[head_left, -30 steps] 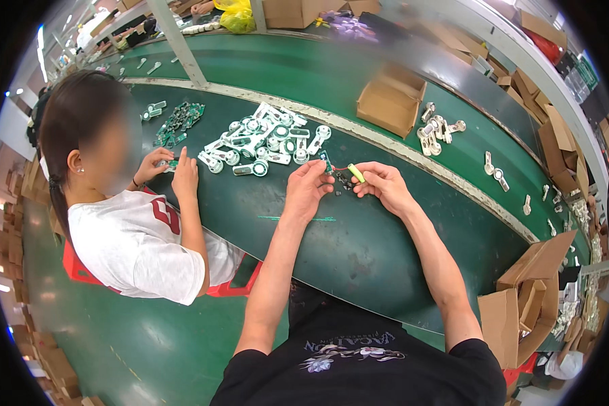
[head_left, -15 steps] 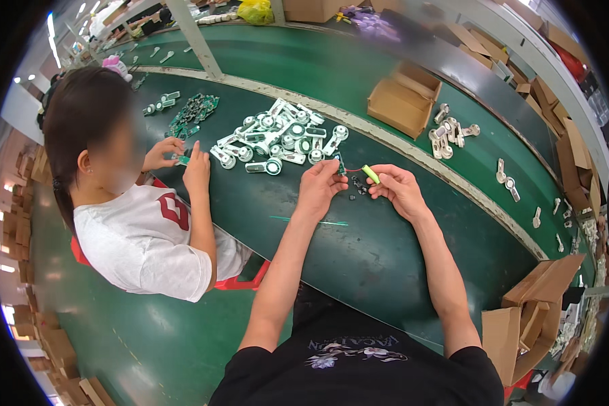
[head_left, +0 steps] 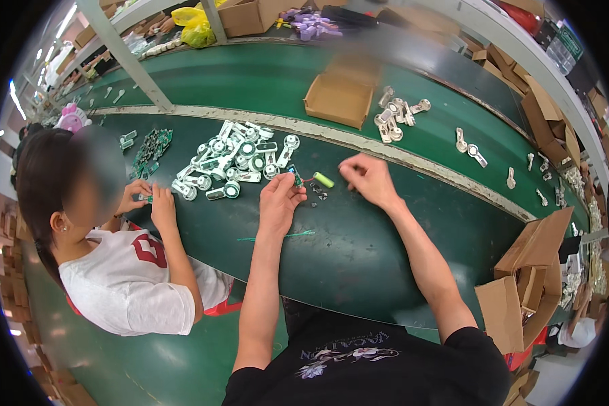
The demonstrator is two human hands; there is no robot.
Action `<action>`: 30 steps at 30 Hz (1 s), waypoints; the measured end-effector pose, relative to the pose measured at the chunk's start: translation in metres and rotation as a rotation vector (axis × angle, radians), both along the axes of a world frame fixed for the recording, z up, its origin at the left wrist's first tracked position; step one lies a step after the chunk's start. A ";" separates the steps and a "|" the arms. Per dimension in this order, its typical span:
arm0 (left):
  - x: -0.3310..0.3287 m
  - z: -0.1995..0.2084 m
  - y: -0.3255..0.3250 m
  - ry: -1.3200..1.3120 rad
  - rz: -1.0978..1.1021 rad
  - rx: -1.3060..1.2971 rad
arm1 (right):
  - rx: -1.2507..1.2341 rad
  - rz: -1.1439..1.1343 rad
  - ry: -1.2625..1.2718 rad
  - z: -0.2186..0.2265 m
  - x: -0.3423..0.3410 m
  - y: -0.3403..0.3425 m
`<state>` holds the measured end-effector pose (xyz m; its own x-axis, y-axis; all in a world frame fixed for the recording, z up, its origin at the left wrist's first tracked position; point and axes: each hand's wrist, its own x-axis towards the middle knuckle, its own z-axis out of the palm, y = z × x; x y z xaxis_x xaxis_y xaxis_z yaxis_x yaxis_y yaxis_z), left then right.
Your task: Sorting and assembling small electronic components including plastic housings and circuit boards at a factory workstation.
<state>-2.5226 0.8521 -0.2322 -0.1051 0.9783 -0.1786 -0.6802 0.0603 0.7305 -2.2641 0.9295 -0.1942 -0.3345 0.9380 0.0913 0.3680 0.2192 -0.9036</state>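
Note:
Between the thumb and fingers of my left hand (head_left: 282, 199) is a small green circuit board (head_left: 296, 177), held above the dark table. A red wire runs from the board to a bright green cylindrical battery (head_left: 324, 180), which my right hand does not touch. My right hand (head_left: 370, 179) is to the right of the battery, its fingers loosely bent and apart, with nothing visible in them. Small black parts (head_left: 320, 193) lie just below the battery. Left of my left hand is a heap of white handheld housings with round heads (head_left: 240, 159).
A co-worker (head_left: 125, 271) at the left holds a small green board. A pile of circuit boards (head_left: 152, 150) lies beyond their hands. Past the pale ledge (head_left: 413, 154), the green belt carries an open cardboard box (head_left: 338, 98) and white housings (head_left: 394, 118). Another carton (head_left: 511, 308) stands at the right.
My right hand has let go of the green battery and moved away to the right. My left hand keeps the circuit board. The whole view has shifted.

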 end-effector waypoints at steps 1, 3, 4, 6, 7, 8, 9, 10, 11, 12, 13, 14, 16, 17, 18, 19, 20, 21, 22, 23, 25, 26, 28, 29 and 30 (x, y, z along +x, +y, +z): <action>0.006 0.001 0.003 0.004 -0.003 0.005 | 0.427 -0.151 -0.166 -0.004 0.012 0.015; 0.014 0.003 0.009 0.012 -0.025 0.011 | 0.636 -0.413 -0.395 -0.005 0.039 0.051; 0.012 0.003 0.009 0.028 -0.031 0.010 | 0.603 -0.457 -0.508 -0.003 0.044 0.062; 0.012 0.007 0.008 0.039 -0.045 0.030 | 0.541 -0.494 -0.688 -0.002 0.054 0.082; 0.011 0.009 0.007 0.051 -0.050 0.047 | 0.553 -0.494 -0.681 -0.007 0.055 0.084; 0.012 0.012 0.002 0.105 -0.038 0.013 | 0.514 -0.462 -0.751 -0.012 0.056 0.082; 0.015 0.012 0.000 0.115 -0.056 0.034 | 0.495 -0.434 -0.813 -0.009 0.056 0.092; 0.015 0.008 0.001 0.107 -0.087 0.040 | 0.498 -0.434 -0.797 -0.012 0.057 0.096; 0.018 0.008 0.000 0.120 -0.100 0.049 | 0.495 -0.434 -0.785 -0.016 0.061 0.094; 0.019 0.006 -0.001 0.113 -0.104 0.069 | 0.501 -0.436 -0.801 -0.016 0.059 0.093; 0.019 0.006 -0.004 0.114 -0.115 0.079 | 0.503 -0.434 -0.817 -0.014 0.056 0.092; 0.019 0.006 -0.007 0.122 -0.120 0.092 | 0.532 -0.431 -0.795 -0.009 0.052 0.093; 0.022 0.009 -0.011 0.135 -0.141 0.105 | 0.443 -0.396 -0.930 -0.003 0.050 0.097; 0.024 0.009 -0.013 0.141 -0.154 0.105 | 0.462 -0.403 -0.916 -0.003 0.049 0.100; 0.026 0.011 -0.015 0.134 -0.152 0.105 | 0.490 -0.396 -0.972 -0.001 0.047 0.103; 0.027 0.011 -0.016 0.121 -0.163 0.132 | 0.514 -0.389 -1.030 0.000 0.045 0.105; 0.027 0.011 -0.017 0.126 -0.169 0.130 | 0.511 -0.360 -1.042 0.001 0.047 0.106; 0.028 0.014 -0.017 0.129 -0.174 0.128 | 0.519 -0.366 -1.037 0.004 0.049 0.109; 0.030 0.016 -0.017 0.132 -0.177 0.133 | 0.493 -0.383 -1.024 0.007 0.055 0.109; 0.034 0.016 -0.017 0.129 -0.187 0.133 | 0.462 -0.402 -1.015 0.007 0.062 0.107; 0.031 0.016 -0.018 0.127 -0.189 0.126 | 0.498 -0.414 -0.868 0.021 0.065 0.094; 0.027 0.015 -0.016 0.124 -0.171 0.141 | 0.527 -0.424 -0.725 0.029 0.068 0.084; 0.030 0.016 -0.016 0.147 -0.151 0.120 | 0.558 -0.386 -0.659 0.040 0.076 0.058; 0.029 0.020 -0.018 0.158 -0.136 0.115 | 0.598 -0.336 -0.583 0.039 0.079 0.039; 0.021 0.015 -0.020 0.135 -0.114 0.132 | 0.569 -0.279 -0.477 0.037 0.074 0.018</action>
